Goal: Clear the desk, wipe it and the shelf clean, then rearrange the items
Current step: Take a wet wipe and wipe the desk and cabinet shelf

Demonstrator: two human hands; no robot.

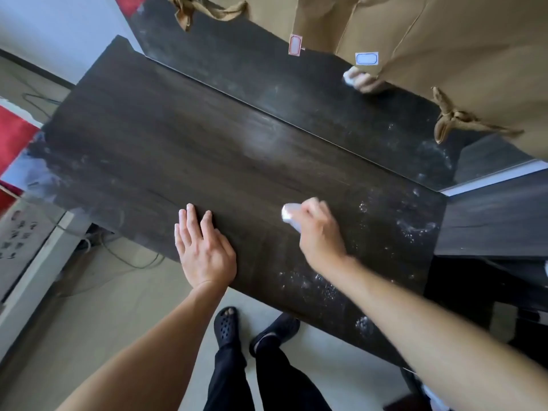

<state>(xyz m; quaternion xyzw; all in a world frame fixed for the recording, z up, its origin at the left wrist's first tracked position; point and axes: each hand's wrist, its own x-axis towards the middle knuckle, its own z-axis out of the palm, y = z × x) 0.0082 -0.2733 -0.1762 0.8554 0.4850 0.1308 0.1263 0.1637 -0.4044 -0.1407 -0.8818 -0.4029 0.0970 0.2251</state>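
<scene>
A dark wooden desk (184,149) fills the middle of the view, bare of items. My right hand (318,232) grips a white wad of tissue or cloth (289,216) and presses it onto the desktop right of centre. My left hand (203,250) lies flat on the desk's near edge, fingers straight. White dusty smears (412,229) speckle the desk's right part. A glossy dark panel (267,72) behind the desk mirrors my right hand and the wad.
A tan curtain (444,54) with tied tassels and two small stickers hangs at the back right, seen over the glossy panel. Cables (124,259) lie on the floor under the desk's left end. A dark lower surface (498,221) adjoins on the right. My feet in black clogs stand below.
</scene>
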